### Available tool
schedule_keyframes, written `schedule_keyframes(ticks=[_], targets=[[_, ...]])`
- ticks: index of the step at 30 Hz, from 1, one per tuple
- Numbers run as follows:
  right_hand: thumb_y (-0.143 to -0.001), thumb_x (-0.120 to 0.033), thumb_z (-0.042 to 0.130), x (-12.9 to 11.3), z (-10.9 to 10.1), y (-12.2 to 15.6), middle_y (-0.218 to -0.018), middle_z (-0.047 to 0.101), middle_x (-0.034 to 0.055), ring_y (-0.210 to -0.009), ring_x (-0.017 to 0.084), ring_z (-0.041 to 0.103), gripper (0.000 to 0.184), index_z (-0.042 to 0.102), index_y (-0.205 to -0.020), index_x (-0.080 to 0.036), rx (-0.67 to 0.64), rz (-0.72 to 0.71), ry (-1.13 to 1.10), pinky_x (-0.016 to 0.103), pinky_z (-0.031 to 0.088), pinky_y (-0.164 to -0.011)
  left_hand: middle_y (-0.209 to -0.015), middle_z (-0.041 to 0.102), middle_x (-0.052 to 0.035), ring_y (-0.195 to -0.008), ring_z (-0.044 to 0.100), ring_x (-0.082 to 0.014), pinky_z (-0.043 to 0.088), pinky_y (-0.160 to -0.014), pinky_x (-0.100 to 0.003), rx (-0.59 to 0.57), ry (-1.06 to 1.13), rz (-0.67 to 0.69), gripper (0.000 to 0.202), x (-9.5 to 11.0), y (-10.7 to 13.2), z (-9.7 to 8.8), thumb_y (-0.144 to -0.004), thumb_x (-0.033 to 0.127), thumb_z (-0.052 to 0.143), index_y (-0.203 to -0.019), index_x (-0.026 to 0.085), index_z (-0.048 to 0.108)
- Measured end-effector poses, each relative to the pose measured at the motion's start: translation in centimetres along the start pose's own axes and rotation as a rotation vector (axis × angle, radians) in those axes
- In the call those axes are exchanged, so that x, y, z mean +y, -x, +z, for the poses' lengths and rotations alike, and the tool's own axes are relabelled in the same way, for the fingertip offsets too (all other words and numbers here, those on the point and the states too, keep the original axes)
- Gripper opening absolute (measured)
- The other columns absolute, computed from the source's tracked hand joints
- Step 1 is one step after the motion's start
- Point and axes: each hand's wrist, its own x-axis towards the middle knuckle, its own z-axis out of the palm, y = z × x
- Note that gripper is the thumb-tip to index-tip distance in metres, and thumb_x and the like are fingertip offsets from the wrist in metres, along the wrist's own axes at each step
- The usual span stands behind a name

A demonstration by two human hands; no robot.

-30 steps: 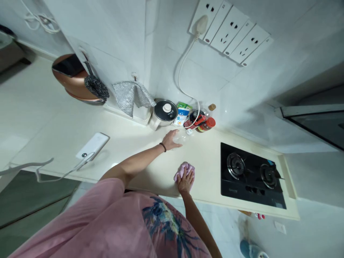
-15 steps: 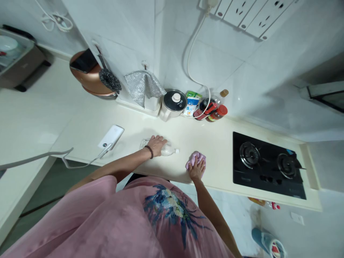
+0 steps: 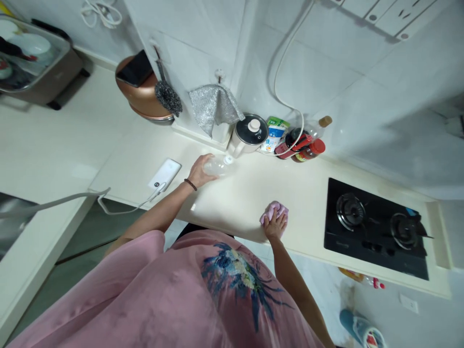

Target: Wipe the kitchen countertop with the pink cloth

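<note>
My left hand point(image 3: 200, 171) is wrapped round a clear plastic bottle point(image 3: 217, 166) with a white cap, over the counter near the small pot. The bottle's cap end points to the right and away from me; its base is hidden by my hand. Over to the right, my right hand point(image 3: 275, 224) presses down on a bunched pink-purple cloth point(image 3: 274, 210) lying on the cream countertop point(image 3: 235, 203), its fingers spread over the near side of it.
A lidded pot point(image 3: 250, 133), a salt packet point(image 3: 275, 134) and a red-capped jar point(image 3: 308, 151) line the wall. At right is a black gas stove point(image 3: 377, 232). Left of the bottle lies a white power bank point(image 3: 165, 174) with a cable. A silver cloth point(image 3: 215, 106) hangs behind.
My left hand has taken the bottle from lying flat near the front and moved it back towards the pot, its cap now turned away. My right hand stays on the cloth. The view has shifted.
</note>
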Motion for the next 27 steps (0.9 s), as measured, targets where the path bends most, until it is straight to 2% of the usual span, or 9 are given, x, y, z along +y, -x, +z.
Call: schedule_keyframes(ticks=[4,9,13,15,17,19,21,24,27], targets=[[-0.104,-0.065,0.026,0.2,0.4,-0.4,-0.181,0.005,0.0203,-0.167,0.035,0.007,0.082,0.02,-0.173,-0.021,-0.003,0.018,-0.014,0.065,0.021,-0.128,-0.143,0.061,-0.0114,-0.131,0.063,-0.0289,0.051,-0.117,-0.045,0.247,0.189,-0.083,0.102,-4.4,-0.6,-0.4,-0.061,0.039,0.102,-0.147,0.022,0.049],[-0.104,-0.066,0.026,0.3,0.6,-1.3,-0.18,0.013,0.0211,-0.166,0.035,0.012,0.081,0.023,-0.172,-0.022,-0.026,0.06,-0.012,0.066,0.024,-0.127,-0.15,0.057,-0.0131,-0.14,0.058,-0.0289,0.046,-0.123,-0.046,0.373,0.275,-0.12,0.109,-8.0,-1.6,-0.3,-0.064,0.037,0.1,-0.154,0.024,0.042],[-0.103,-0.069,0.025,-0.2,0.0,-2.1,-0.179,0.013,0.0231,-0.165,0.038,0.015,0.084,0.024,-0.172,-0.021,-0.012,0.111,-0.051,0.068,0.026,-0.126,-0.163,0.045,-0.0154,-0.153,0.046,-0.0321,0.038,-0.129,-0.05,0.395,0.243,-0.114,0.12,-8.5,-1.1,-0.1,-0.068,0.041,0.1,-0.164,0.026,0.03],[-0.103,-0.069,0.024,-0.9,-0.5,-2.8,-0.179,0.013,0.0243,-0.165,0.04,0.016,0.085,0.022,-0.172,-0.02,-0.003,0.149,-0.072,0.07,0.026,-0.125,-0.17,0.036,-0.0166,-0.156,0.04,-0.0348,0.037,-0.129,-0.053,0.408,0.204,-0.151,0.125,-8.1,0.3,0.3,-0.071,0.047,0.098,-0.168,0.028,0.022],[-0.103,-0.069,0.022,-2.1,-1.2,-3.9,-0.179,0.012,0.0255,-0.164,0.041,0.017,0.086,0.019,-0.173,-0.02,0.008,0.163,-0.087,0.073,0.026,-0.123,-0.17,0.034,-0.0179,-0.154,0.042,-0.037,0.041,-0.124,-0.057,0.424,0.161,-0.192,0.117,-7.4,2.8,0.6,-0.08,0.054,0.09,-0.17,0.028,0.019],[-0.103,-0.068,0.021,-4.5,-1.7,-4.8,-0.179,0.01,0.0258,-0.164,0.042,0.017,0.085,0.018,-0.173,-0.02,0.008,0.118,-0.086,0.075,0.026,-0.122,-0.164,0.045,-0.0185,-0.146,0.051,-0.0361,0.046,-0.118,-0.056,0.407,0.091,-0.213,0.096,-6.7,6.1,0.8,-0.093,0.057,0.076,-0.168,0.026,0.025],[-0.104,-0.065,0.024,-8.2,-1.9,-5.2,-0.18,0.009,0.0245,-0.165,0.041,0.015,0.082,0.017,-0.173,-0.02,-0.012,-0.008,-0.044,0.075,0.024,-0.123,-0.151,0.057,-0.0177,-0.136,0.058,-0.0337,0.049,-0.113,-0.054,0.345,-0.019,-0.209,0.074,-6.2,9.8,0.6,-0.101,0.055,0.064,-0.163,0.023,0.039],[-0.105,-0.06,0.034,-15.1,-1.1,-3.4,-0.18,0.011,0.0211,-0.166,0.04,0.014,0.079,0.022,-0.173,-0.021,-0.059,-0.34,0.069,0.069,0.022,-0.126,-0.136,0.066,-0.0159,-0.127,0.061,-0.0325,0.048,-0.111,-0.052,0.207,-0.19,-0.184,0.052,-5.9,14.7,-0.9,-0.105,0.048,0.055,-0.15,0.022,0.056],[-0.104,-0.056,0.044,-20.6,0.3,0.6,-0.18,0.016,0.0179,-0.166,0.04,0.014,0.075,0.029,-0.171,-0.025,-0.064,-0.739,0.097,0.064,0.019,-0.129,-0.131,0.069,-0.0147,-0.124,0.06,-0.0334,0.045,-0.108,-0.052,0.107,-0.317,-0.211,0.045,-6.2,18.2,-2.9,-0.106,0.045,0.05,-0.143,0.023,0.062]])
